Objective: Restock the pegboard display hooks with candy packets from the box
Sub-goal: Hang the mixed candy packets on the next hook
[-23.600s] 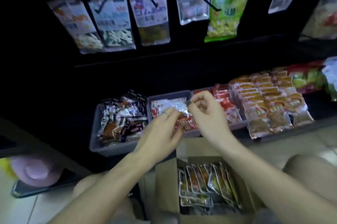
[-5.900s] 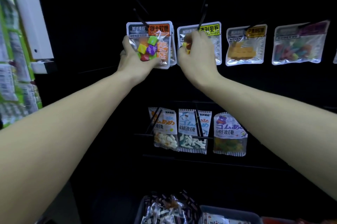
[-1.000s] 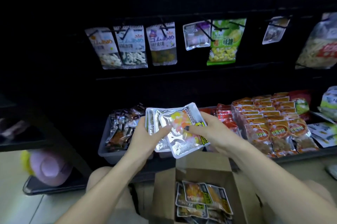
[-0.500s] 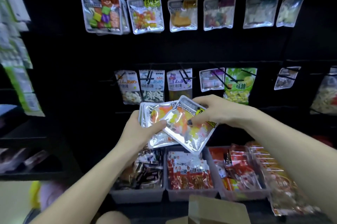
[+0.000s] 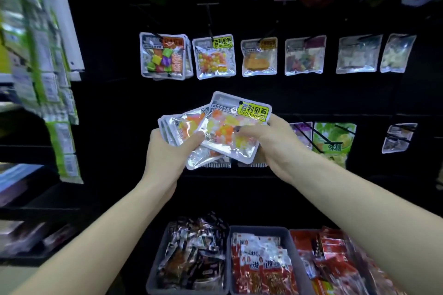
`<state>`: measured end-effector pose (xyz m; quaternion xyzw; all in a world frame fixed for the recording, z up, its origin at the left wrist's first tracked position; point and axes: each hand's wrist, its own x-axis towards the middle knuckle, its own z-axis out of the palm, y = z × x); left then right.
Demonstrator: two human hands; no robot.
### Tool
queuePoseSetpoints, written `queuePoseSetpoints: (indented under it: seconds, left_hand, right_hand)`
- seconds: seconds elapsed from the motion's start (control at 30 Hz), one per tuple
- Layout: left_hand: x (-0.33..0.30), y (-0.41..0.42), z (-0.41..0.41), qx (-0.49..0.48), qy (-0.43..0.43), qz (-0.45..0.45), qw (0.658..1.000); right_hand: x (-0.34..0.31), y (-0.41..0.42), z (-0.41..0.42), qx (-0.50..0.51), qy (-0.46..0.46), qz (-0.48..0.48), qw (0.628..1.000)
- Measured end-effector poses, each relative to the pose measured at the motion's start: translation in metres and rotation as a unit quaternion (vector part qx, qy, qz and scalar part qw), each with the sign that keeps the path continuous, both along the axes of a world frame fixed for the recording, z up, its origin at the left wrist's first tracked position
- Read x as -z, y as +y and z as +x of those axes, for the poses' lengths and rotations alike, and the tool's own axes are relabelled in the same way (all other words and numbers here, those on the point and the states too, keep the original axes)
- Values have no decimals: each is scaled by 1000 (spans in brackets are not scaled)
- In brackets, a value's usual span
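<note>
Below the grip, two grey bins (image 5: 229, 258) are set side by side, one filled with dark wrapped snacks (image 5: 191, 254), the other with red-and-white packets (image 5: 261, 263). Blurred green-edged packets (image 5: 55, 93) are seen far left of the grip.

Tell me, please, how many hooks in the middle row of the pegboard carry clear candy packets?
6. From left: the mixed cubes packet, yellow-label packet, orange packet, dark multicoloured packet, and two pale packets. More may hang beyond the right edge.
</note>
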<state>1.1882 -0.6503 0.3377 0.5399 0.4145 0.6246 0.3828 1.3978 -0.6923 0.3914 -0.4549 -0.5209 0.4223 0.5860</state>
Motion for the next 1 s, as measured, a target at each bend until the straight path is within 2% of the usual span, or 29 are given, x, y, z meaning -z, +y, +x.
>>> queuePoseSetpoints:
  seconds: [0.27,0.5,0.67,1.0]
  left_hand:
    - [-34,31,-9,-70,48,56,995]
    - [-57,63,-28,-96,54,58,992]
    - [-60,82,-36,-98,38,48,993]
    - [-55,90,-36,-92,66,68,991]
  right_hand:
    - [-59,55,-19,46,-15,52,997]
    - [-114,91,-34,63,-57,135,987]
    - [-120,113,-42,76,-11,127,989]
    - [-122,125,-47,105,11,89,990]
